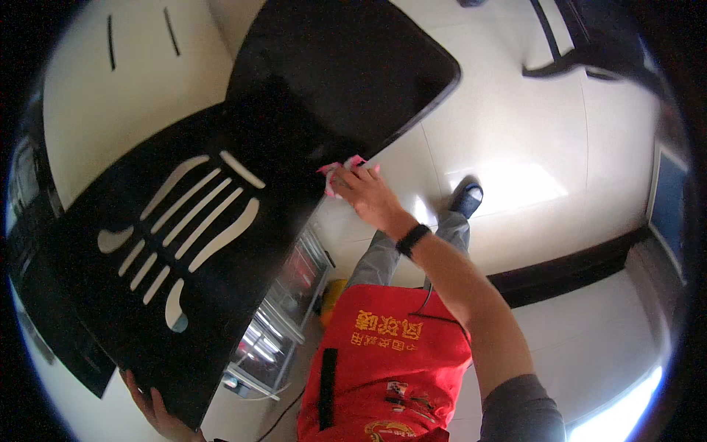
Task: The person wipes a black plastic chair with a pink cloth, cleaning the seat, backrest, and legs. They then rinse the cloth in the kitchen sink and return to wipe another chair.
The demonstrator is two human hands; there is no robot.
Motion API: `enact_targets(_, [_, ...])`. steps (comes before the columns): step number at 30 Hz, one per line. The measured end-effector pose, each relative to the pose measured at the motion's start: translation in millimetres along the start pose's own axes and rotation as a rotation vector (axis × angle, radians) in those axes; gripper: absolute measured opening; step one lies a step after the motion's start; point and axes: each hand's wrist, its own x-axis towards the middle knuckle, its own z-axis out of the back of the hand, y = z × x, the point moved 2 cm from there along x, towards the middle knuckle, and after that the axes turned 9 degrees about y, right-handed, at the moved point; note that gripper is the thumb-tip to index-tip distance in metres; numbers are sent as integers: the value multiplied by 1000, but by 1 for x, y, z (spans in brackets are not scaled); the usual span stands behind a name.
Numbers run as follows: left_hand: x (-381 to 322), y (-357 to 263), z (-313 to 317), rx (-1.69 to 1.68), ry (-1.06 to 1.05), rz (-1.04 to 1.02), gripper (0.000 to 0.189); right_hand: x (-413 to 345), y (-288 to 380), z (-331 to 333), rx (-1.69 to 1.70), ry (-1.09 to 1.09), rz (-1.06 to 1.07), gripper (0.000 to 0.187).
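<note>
A black chair fills the left and middle of the view, tilted. Its backrest (221,309) has pale slots where the floor shows through a lyre-shaped cut-out, and its broad seat (342,72) spreads above. My right hand (364,193), with a black band at the wrist, is closed over a crumpled pink and white cloth (333,175). That cloth presses on the chair's right edge, near where seat and backrest meet. At the lower left, my left hand (157,411) grips the end of the backrest, its palm partly hidden behind the black panel.
Below the backrest's right edge stand metal-framed glass cases (265,337), with a yellow object (333,298) beside them. Another dark chair (596,61) is at the upper right. Dark furniture (27,243) lines the left. A cable (281,414) runs by my red apron (386,353) over pale tiles (513,138).
</note>
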Motion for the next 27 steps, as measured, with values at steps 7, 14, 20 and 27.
enact_targets(7, [6,-1,0,-540,-80,518,64,-17,-175,54,10,-828,-158,39])
enact_targets(14, [14,-16,1,-686,-151,506,62,17,-143,-10,873,-1005,-747,42])
enact_targets(20, [10,-3,0,-659,-115,557,66,-18,-79,-129,1658,-354,-599,30])
enact_targets(27, [0,15,14,-562,-128,504,72,13,-264,-38,1095,-1088,-577,31])
